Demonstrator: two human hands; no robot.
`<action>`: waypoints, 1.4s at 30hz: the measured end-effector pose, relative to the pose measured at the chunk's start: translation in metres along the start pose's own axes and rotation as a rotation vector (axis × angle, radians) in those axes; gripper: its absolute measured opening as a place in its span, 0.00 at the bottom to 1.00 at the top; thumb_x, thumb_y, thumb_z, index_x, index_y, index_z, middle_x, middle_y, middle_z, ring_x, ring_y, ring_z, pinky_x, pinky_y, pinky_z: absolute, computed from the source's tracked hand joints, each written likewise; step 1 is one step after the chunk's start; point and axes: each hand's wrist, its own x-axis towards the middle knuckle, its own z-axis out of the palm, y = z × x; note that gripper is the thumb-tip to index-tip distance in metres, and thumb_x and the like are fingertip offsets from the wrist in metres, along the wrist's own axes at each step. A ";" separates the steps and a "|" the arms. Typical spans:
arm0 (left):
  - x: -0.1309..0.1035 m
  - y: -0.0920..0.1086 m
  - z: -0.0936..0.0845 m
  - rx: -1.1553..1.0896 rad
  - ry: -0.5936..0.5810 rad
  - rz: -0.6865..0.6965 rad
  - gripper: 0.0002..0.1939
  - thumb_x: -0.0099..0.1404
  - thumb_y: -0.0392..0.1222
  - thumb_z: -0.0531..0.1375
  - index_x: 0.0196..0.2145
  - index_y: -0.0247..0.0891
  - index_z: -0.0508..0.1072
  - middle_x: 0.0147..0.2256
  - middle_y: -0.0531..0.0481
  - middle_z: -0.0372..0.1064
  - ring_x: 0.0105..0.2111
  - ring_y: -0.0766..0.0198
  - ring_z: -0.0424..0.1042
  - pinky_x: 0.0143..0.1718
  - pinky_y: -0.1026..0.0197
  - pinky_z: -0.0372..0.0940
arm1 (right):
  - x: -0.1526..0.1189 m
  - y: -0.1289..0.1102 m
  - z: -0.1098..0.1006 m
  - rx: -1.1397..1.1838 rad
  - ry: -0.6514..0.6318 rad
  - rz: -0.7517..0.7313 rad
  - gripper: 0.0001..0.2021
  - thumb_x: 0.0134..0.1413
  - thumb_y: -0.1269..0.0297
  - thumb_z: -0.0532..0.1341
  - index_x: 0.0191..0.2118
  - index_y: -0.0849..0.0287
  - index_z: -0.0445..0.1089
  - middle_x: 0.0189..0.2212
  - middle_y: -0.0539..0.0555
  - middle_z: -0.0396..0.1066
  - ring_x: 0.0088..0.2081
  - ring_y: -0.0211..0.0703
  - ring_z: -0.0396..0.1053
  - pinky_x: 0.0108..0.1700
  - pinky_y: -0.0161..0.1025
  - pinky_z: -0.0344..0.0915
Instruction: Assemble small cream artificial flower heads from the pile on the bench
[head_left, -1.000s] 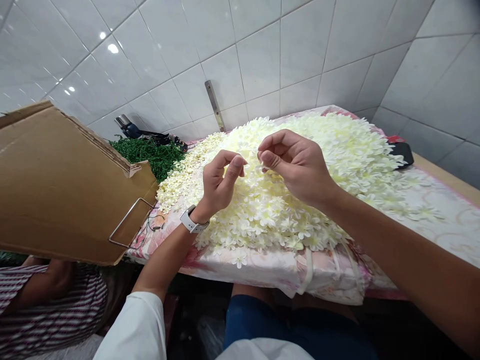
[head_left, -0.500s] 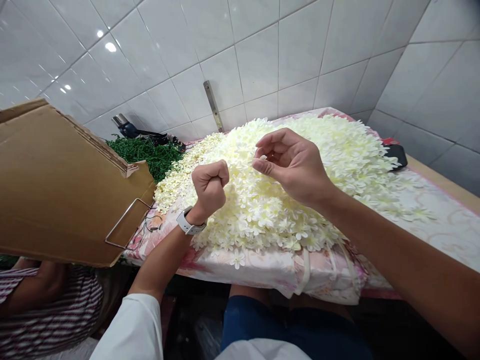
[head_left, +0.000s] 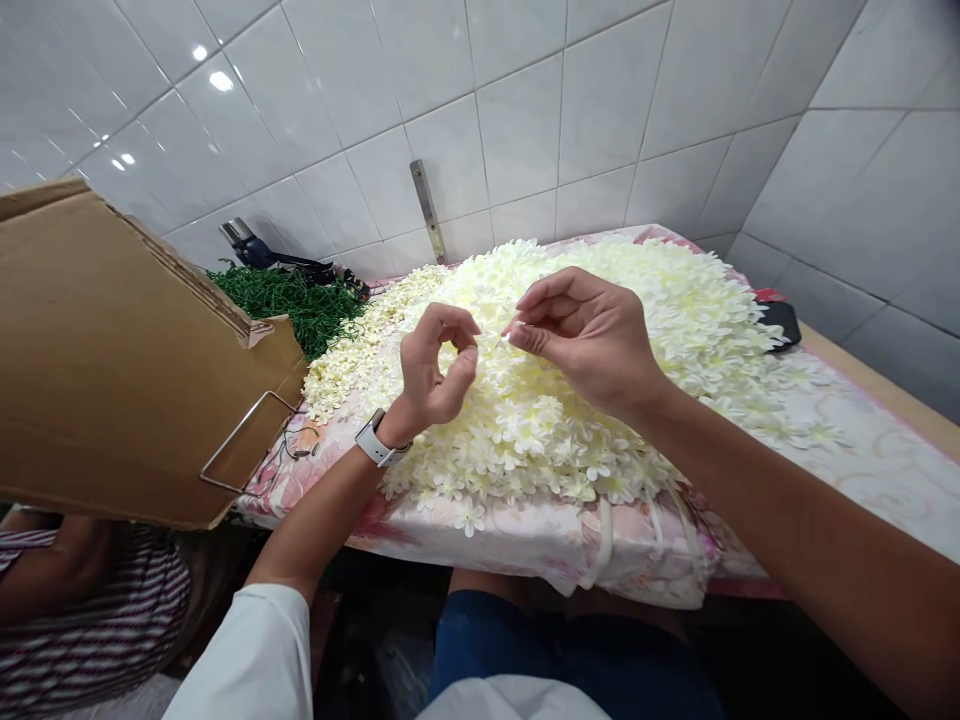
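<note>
The left hand (head_left: 433, 365) is curling thumb to forefinger, apparently holding nothing. The right hand (head_left: 586, 335) is pinching a small white piece (head_left: 505, 338) above the flower pile (head_left: 675, 300).

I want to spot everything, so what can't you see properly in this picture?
All in the head view:
- The tiny white piece pinched by the right hand: too small to tell what it is.
- Whether the left hand holds anything: its curled fingers hide it.
- The person in the striped shirt: mostly hidden by the cardboard.
- The black thing at the right: half hidden behind the flowers.
</note>
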 end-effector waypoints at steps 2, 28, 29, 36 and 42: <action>0.000 0.000 0.002 0.124 -0.028 0.085 0.14 0.64 0.38 0.62 0.48 0.40 0.70 0.32 0.53 0.67 0.29 0.68 0.68 0.32 0.63 0.65 | 0.000 -0.001 0.000 0.006 0.010 -0.008 0.21 0.33 0.63 0.82 0.32 0.59 0.73 0.26 0.47 0.75 0.29 0.35 0.75 0.33 0.32 0.75; 0.007 0.006 0.006 0.370 -0.007 0.281 0.11 0.67 0.45 0.66 0.43 0.40 0.70 0.35 0.50 0.74 0.37 0.64 0.74 0.37 0.61 0.70 | 0.000 0.000 0.002 0.158 0.003 0.067 0.23 0.23 0.69 0.84 0.29 0.58 0.74 0.22 0.43 0.74 0.24 0.31 0.73 0.27 0.27 0.71; 0.007 0.008 0.006 0.376 -0.011 0.288 0.09 0.68 0.42 0.66 0.43 0.40 0.71 0.35 0.50 0.75 0.36 0.64 0.74 0.37 0.61 0.70 | 0.000 0.001 0.002 0.172 -0.005 0.085 0.23 0.23 0.69 0.84 0.29 0.58 0.74 0.22 0.43 0.74 0.23 0.31 0.72 0.27 0.27 0.70; 0.006 0.005 0.007 0.256 0.062 0.181 0.05 0.67 0.33 0.65 0.38 0.40 0.73 0.33 0.51 0.74 0.33 0.67 0.73 0.35 0.63 0.69 | 0.003 0.003 -0.001 0.132 -0.017 0.166 0.25 0.24 0.66 0.84 0.31 0.58 0.73 0.20 0.43 0.72 0.22 0.30 0.67 0.26 0.27 0.65; 0.010 -0.010 -0.001 0.067 0.289 -0.164 0.08 0.68 0.46 0.65 0.37 0.39 0.74 0.32 0.52 0.73 0.32 0.69 0.73 0.34 0.65 0.68 | 0.004 0.003 -0.003 0.085 0.083 0.132 0.22 0.35 0.56 0.81 0.33 0.58 0.72 0.25 0.43 0.73 0.25 0.28 0.67 0.30 0.28 0.66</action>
